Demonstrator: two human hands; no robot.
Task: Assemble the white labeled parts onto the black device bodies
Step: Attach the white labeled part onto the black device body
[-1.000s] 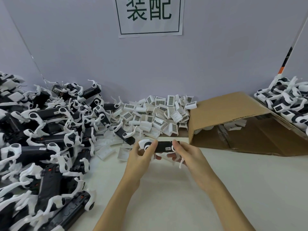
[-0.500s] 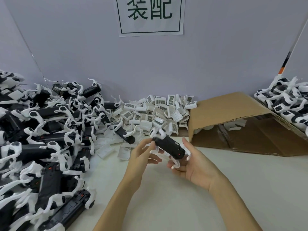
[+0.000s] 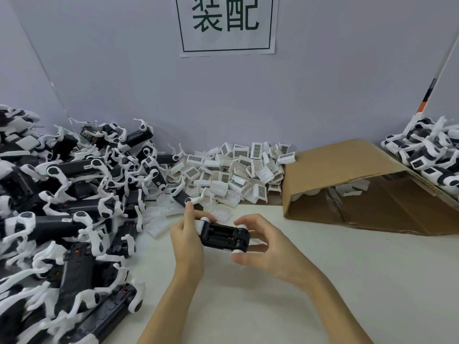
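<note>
A black device body (image 3: 224, 237) with white end pieces lies level between both hands above the table, its open battery compartment turned up toward me. My left hand (image 3: 186, 240) grips its left end, fingers curled over the top. My right hand (image 3: 265, 247) holds the right end between thumb below and fingers above. A heap of white labeled parts (image 3: 231, 173) with barcode stickers lies beyond the hands against the wall.
A big pile of black device bodies with white straps (image 3: 67, 219) fills the left side. An open cardboard box (image 3: 347, 184) lies on its side at right, with more devices (image 3: 429, 155) stacked behind it. The white table (image 3: 323, 281) spreads in front.
The device body was turned from a tilt to level, with its open compartment now facing up. Both hands came nearer to me and now grip its two ends.
</note>
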